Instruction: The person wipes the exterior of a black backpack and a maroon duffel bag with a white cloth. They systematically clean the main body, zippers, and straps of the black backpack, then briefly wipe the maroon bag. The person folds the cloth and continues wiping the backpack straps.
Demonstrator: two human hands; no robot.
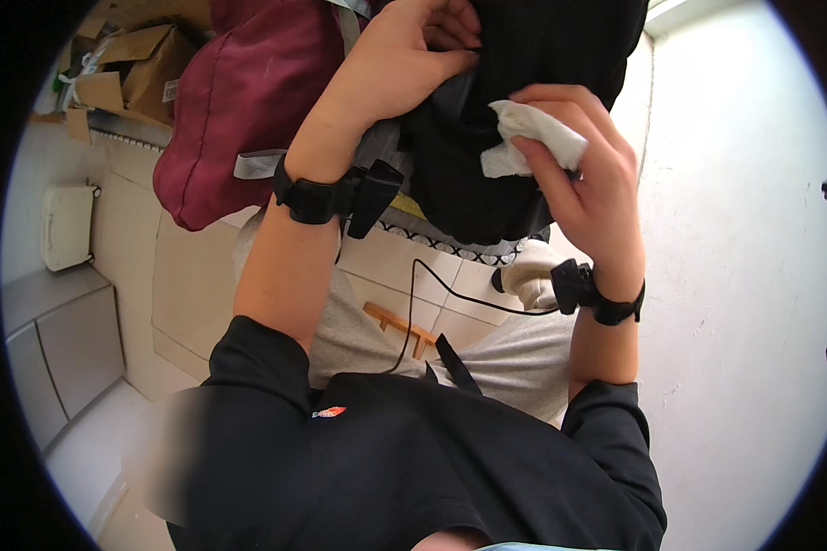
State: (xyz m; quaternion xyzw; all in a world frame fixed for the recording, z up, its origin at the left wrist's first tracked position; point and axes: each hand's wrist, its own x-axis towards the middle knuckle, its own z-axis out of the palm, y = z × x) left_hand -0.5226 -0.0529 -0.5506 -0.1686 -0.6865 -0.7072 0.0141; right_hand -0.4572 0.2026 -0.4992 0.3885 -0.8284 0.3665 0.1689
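Between the thumb and fingers of my right hand (593, 151) is a crumpled white tissue or wipe (541, 141). It is held over a heap of black fabric (482, 186). My left hand (413, 58) is farther up, its curled fingers and thumb against the same black fabric; whether it pinches a fold there cannot be made out. A maroon fabric item (255, 96) with a white label (258, 165) lies to the left of my left forearm. The black fabric rests on a cloth-covered surface with a black-and-white patterned trim (448, 248).
An open cardboard box (138, 76) stands at the upper left. A white wall (744, 241) runs close along my right side. A black cable (413, 296) hangs from my right wrist strap (606, 303) to my lap. Below is a wooden piece (400, 327) over the tiled floor (193, 289).
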